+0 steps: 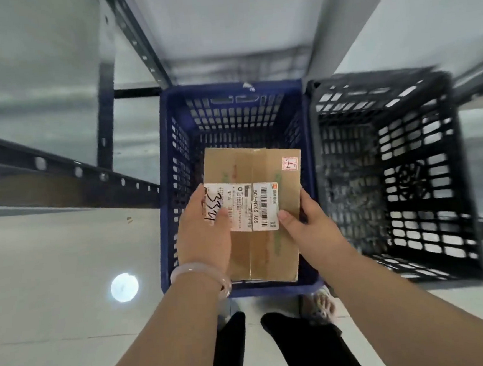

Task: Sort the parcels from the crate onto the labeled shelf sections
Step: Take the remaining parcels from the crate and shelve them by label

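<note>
Centre of the frame: your two hands hold a cardboard box (255, 213) over the open blue crate (165, 188), which stands on the pale floor (53, 269). Your left hand (206, 231) clasps the box's left edge, thumb lying flat on the white shipping label (240, 207), the other fingers hidden beneath the box. Your right hand (310, 223) clasps the right edge, thumb tip pressed on the label's lower right corner, remaining fingers curled round the side. The label carries barcodes and handwritten black marks; a small red-edged sticker (290, 163) sits at the box's upper right corner. A pale bangle (201, 278) circles your left wrist. Right of the frame: a black crate (392, 171), just beside the blue one. Upper left: dark metal shelf rails (60, 168), blurred.
</note>
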Tool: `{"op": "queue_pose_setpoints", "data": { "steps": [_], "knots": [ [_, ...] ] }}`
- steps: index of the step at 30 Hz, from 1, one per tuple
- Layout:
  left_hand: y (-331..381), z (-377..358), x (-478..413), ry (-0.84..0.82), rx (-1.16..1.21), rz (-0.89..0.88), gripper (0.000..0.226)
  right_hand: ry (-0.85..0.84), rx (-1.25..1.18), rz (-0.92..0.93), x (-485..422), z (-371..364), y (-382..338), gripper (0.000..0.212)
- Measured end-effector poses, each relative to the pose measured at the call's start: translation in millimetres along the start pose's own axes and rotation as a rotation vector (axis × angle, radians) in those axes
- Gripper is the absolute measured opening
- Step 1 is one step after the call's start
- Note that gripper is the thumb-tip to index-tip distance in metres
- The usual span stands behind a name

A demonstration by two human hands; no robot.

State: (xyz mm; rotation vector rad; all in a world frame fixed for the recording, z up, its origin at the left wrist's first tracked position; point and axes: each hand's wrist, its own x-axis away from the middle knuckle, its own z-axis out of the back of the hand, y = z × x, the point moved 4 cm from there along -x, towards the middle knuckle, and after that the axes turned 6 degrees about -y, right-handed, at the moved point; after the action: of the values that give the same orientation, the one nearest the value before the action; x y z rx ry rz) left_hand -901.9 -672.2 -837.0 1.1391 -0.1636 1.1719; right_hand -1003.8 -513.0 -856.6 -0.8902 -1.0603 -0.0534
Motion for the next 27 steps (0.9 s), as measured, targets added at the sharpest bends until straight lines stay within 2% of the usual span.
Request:
{"op": "queue_pose_setpoints", "data": {
  "steps": [6,11,16,21,27],
  "knots": [
    [113.1,57.2,102.2,-0.099,-0.040,-0.194,0.046,0.099,-0.082,0.083,136.0,51.6,-79.5,0.053],
    [222.9,113.8,198.1,-0.171,-0.033,-0.387,0.047,0.283,-0.087,0.195,268.2,101.0,-175.4,0.052],
    [346.8,174.0,314.7,-0.256,-0.101,-0.696,0.031,0.526,-0.152,0.361,423.1,148.6,-257.0,0.055],
    [440.3,207.3,439.8,-0.258,-0.052,-0.987,0.036,0.733,-0.242,0.536,563.3,199.2,-303.4,0.055],
    [483.5,199.5,556.6,-0.232,0.061,-1.187,0.049,0.858,-0.290,0.734,683.1,245.9,-296.0,0.055]
  ]
}}
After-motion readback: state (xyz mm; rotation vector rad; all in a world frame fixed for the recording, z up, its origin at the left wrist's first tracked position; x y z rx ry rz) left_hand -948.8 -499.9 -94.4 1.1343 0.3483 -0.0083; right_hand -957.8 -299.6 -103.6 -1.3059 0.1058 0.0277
